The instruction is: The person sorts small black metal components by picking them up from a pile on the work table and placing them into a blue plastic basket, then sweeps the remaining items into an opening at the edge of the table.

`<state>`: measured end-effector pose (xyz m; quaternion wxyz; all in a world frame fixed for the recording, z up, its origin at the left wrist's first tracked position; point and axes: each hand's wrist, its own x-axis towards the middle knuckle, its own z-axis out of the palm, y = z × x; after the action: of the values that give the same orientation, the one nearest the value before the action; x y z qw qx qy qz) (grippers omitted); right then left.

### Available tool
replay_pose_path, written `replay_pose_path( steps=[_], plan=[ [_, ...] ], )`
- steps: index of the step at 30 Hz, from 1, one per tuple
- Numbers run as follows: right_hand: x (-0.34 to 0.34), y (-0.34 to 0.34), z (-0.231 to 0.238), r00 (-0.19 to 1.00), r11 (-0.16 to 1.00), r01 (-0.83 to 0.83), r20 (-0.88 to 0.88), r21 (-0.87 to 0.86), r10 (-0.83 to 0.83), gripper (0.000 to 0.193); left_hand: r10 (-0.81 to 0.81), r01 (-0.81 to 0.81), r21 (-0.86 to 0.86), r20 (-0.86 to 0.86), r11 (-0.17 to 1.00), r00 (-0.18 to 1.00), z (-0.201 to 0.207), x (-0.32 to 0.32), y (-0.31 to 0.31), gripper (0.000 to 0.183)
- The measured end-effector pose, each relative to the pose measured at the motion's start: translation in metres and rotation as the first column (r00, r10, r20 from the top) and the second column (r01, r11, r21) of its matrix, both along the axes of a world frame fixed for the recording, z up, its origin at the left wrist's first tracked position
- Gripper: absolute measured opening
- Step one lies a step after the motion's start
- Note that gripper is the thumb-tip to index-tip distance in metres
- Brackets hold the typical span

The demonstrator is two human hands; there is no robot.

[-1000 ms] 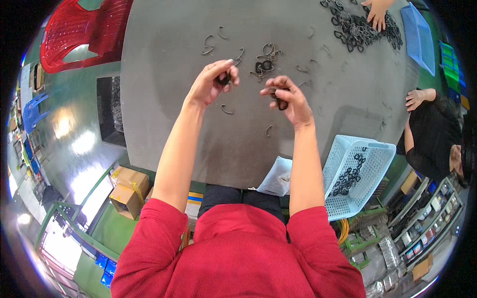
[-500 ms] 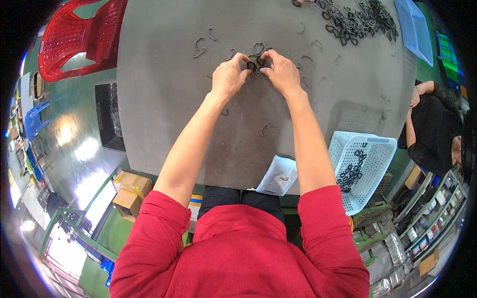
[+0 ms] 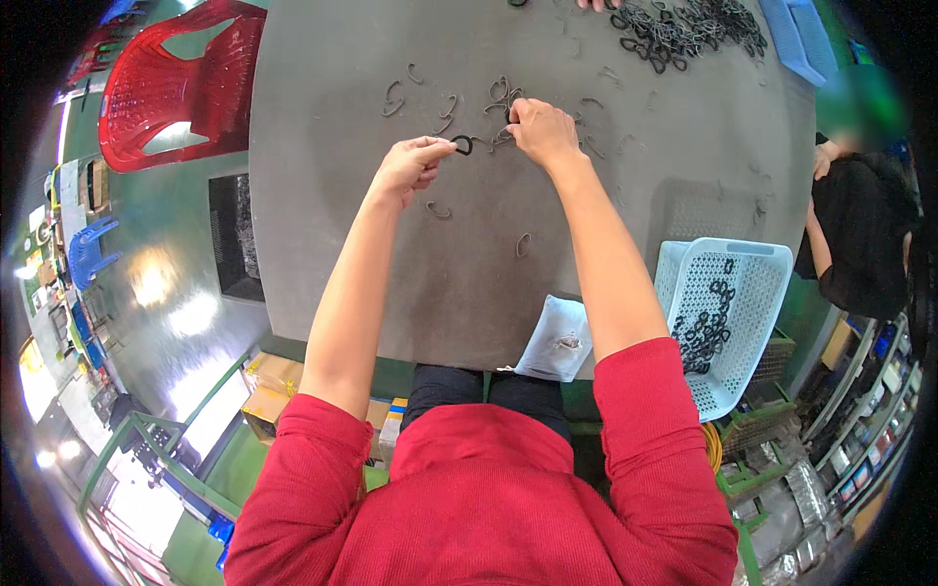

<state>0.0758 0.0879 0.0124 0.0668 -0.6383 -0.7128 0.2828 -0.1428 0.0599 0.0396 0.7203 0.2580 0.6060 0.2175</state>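
Observation:
My left hand (image 3: 405,170) pinches a small black D-shaped ring (image 3: 468,148) between thumb and fingers, over the grey table (image 3: 391,293). To its right, my right hand (image 3: 544,131) is closed in a pinch by a small cluster of dark rings and curved strips (image 3: 499,90). A bit of black shows at its fingertips, but I cannot make out what it is. Thin curved grey strips (image 3: 393,102) lie scattered around both hands.
A pile of black rings with strips (image 3: 684,34) lies at the far right, near another person's fingers (image 3: 594,4). A light blue basket (image 3: 767,298) holds black rings (image 3: 705,337). A pale blue pouch (image 3: 552,344) rests at the near edge. Another person (image 3: 865,230) sits at right.
My hands have moved apart. The left has drawn left and nearer with the black ring; the right stays by the cluster. The view has shifted slightly.

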Motion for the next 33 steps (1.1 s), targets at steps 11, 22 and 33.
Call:
replay_pose_path(
  steps=[11,22,33],
  plan=[
    [0.1,-0.134,0.111,0.563,0.704,0.697,-0.501,-0.14,-0.657,0.023,-0.335,0.367,0.311,-0.152,0.877,0.93,0.072,0.123,-0.059,0.027],
    [0.256,-0.321,0.123,0.443,0.457,0.851,0.114,0.261,-0.889,0.027,-0.354,0.351,0.86,-0.218,0.371,0.91,0.11,0.313,-0.131,0.036],
    [0.303,-0.318,0.09,0.308,0.342,0.823,0.148,0.455,-0.94,0.048,-0.277,0.887,0.383,-0.909,-0.259,0.312,-0.047,0.255,-0.098,0.056]
  ],
)
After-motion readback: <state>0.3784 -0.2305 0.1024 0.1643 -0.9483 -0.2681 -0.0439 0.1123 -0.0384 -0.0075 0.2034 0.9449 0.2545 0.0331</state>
